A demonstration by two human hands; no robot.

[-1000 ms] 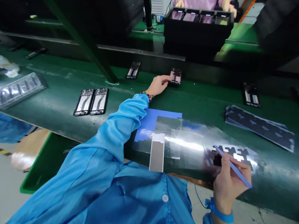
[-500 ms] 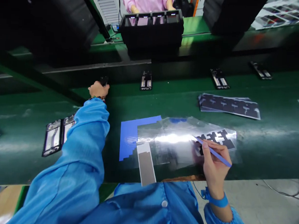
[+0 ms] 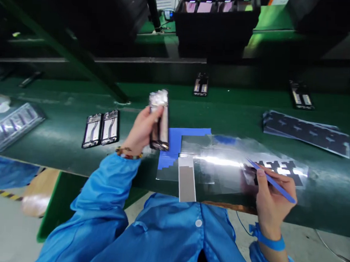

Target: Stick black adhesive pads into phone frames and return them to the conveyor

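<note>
In my left hand point(image 3: 143, 129) is an opened phone frame point(image 3: 160, 122), raised over the bench and tilted, a little blurred. My thumb lies across its inner face. My right hand point(image 3: 276, 191) pinches blue tweezers point(image 3: 273, 181), their tip pointing up and left over a clear sheet that carries black cut-out stickers point(image 3: 289, 167). Under the clear film point(image 3: 231, 164) lies a blue sheet point(image 3: 171, 146). A grey strip with a white border point(image 3: 187, 181) reaches the bench's front edge. Two more phone frames point(image 3: 101, 128) rest side by side left of my left hand.
Other phone frames point(image 3: 201, 84) sit along the back of the green bench point(image 3: 63, 99). Dark sticker sheets point(image 3: 305, 131) are stacked at the right, and a clear plastic tray point(image 3: 15, 126) lies far left. A green post point(image 3: 87, 65) slants down behind the left hand. A black bin point(image 3: 216, 28) stands beyond.
My left hand has come back from the rear of the bench, lifting the phone frame toward me. The right hand keeps its hold on the tweezers. The view has shifted left.
</note>
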